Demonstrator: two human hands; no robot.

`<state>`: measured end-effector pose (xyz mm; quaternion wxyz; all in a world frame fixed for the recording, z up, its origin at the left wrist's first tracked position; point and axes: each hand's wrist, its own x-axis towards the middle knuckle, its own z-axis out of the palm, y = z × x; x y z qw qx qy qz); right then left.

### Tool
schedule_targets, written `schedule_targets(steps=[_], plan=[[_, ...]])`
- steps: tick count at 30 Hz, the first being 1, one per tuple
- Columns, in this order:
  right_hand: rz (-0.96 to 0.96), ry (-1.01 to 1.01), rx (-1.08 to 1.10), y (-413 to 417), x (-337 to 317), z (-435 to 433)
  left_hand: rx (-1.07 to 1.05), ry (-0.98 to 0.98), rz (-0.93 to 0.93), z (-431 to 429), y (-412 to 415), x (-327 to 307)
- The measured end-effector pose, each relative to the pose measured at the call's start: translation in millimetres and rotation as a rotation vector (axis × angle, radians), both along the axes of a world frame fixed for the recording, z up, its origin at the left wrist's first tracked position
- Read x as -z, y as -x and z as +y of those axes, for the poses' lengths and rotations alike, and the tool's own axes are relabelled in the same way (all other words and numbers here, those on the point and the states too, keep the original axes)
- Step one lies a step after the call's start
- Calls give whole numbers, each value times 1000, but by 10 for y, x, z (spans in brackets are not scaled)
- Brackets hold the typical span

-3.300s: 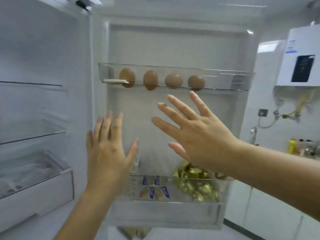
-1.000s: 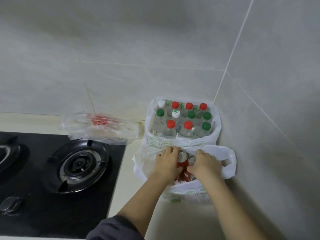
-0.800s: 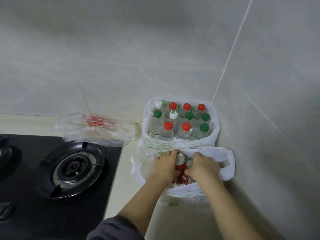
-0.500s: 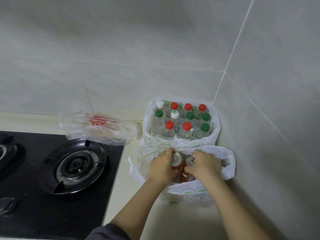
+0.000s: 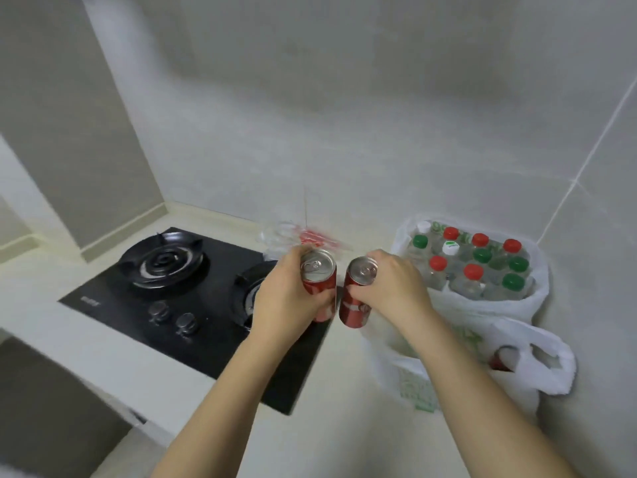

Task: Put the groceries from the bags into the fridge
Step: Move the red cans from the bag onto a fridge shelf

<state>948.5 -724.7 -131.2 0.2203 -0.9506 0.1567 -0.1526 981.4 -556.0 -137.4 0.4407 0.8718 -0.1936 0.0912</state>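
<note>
My left hand [image 5: 287, 298] grips a red soda can [image 5: 319, 276], held upright above the right edge of the stove. My right hand [image 5: 393, 288] grips a second red can [image 5: 356, 291] just beside it; the two cans are a small gap apart. At the right, against the wall, stands a white bag [image 5: 527, 305] packed with several water bottles with red, green and white caps [image 5: 472, 260]. In front of it a lower white plastic bag [image 5: 537, 363] lies slack, with another red can [image 5: 501, 357] showing inside. The fridge is out of view.
A black two-burner gas stove [image 5: 193, 298] with two knobs is set into the pale counter [image 5: 344, 408] at the left. A clear plastic bag with red print [image 5: 303, 236] lies behind my hands by the tiled wall. The counter's front edge runs along the lower left.
Both hands have lifted a can each out of the front bag and carried them left over the stove edge. My view has swung left, so the bags now sit at the right.
</note>
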Motion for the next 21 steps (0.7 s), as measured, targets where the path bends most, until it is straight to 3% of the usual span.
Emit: schedule_targets(steps=[8, 14, 21], plan=[[215, -74, -168, -76, 812, 710, -292, -16, 221, 1040, 327, 788], [307, -85, -94, 31, 1220, 768, -323, -40, 334, 1179, 512, 1322], [325, -89, -84, 47, 1324, 715, -341, -29, 376, 1071, 483, 1497]])
